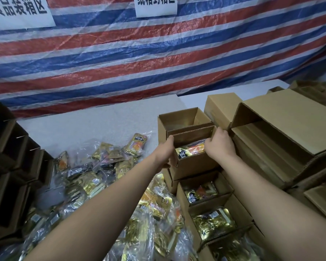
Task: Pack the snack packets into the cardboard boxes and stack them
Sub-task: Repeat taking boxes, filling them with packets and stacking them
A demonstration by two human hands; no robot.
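Signs (155, 5) in Chinese characters hang above; both hands grip box (194, 163)

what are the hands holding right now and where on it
Both hands hold one open cardboard box with a snack packet inside: the left hand grips its left wall, the right hand its right wall.

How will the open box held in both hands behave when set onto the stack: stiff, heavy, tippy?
Likely stiff: the held box keeps square corrugated walls under the left hand and right hand. Probably light, with only a snack packet showing inside. It could tip or slide, since it sits partly over the open box below.
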